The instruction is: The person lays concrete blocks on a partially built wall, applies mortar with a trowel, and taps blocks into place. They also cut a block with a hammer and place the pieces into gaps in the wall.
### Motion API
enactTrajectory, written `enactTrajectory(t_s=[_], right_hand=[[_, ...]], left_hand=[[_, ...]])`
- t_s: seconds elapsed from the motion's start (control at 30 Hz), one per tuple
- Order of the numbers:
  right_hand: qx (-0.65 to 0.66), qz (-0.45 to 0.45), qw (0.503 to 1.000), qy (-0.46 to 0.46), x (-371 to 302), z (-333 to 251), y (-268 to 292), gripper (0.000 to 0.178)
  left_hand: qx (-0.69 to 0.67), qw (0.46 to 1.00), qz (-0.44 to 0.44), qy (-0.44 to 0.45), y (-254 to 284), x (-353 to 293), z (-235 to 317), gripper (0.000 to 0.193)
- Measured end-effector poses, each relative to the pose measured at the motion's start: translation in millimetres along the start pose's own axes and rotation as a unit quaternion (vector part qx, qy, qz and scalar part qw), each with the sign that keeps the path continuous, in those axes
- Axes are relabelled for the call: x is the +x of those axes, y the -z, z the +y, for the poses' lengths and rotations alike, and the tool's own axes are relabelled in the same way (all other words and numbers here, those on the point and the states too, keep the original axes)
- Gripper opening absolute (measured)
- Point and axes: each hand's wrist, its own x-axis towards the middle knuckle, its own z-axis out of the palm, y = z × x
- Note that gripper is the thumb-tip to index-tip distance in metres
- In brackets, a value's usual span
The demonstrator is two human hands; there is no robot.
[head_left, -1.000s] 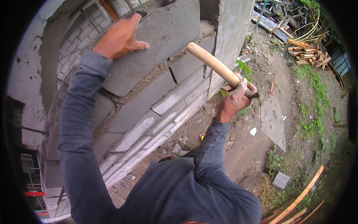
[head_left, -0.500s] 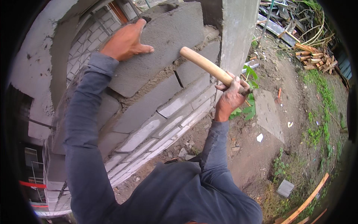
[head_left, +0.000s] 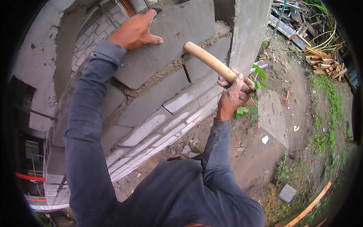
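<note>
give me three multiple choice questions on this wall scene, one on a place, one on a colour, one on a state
1. Where does the left hand rest?
A. on the top block of the wall
B. on the ground
C. on the post

2. What colour is the handle in the right hand?
A. blue
B. pale wood
C. black

3. How does the right hand hold the handle?
A. open, clear of it
B. grip closed round its lower end
C. pinching its tip at the wall

Answers:
1. A, the palm lies flat on the upper edge of the grey block.
2. B, the round shaft is light tan.
3. B, the fingers wrap round the end away from the wall.
</note>
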Motion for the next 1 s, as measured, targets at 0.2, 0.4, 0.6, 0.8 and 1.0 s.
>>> enactTrajectory(t_s=[0.2, 0.4, 0.6, 0.8, 1.0], right_hand=[[-0.016, -0.001, 1.0, 0.006, -12, 1, 15, 0.025], [-0.026, 0.031, 0.999, -0.013, -61, -7, 27, 0.022], [-0.01, 0.008, 1.0, -0.02, -109, -32, 9, 0.021], [0.009, -0.006, 1.0, -0.027, -141, -43, -16, 0.024], [0.013, -0.012, 1.0, -0.021, -141, -21, -17, 0.027]], left_hand=[[0.001, 0.999, 0.043, -0.032, -13, -3, -7, 0.075], [-0.02, 0.997, 0.024, -0.071, 1, -5, -9, 0.074], [0.001, 0.994, 0.047, -0.096, -1, -20, -35, 0.077], [0.001, 0.989, 0.083, -0.122, -10, -12, -34, 0.081], [-0.042, 0.986, 0.078, -0.144, -26, 10, -26, 0.08]])
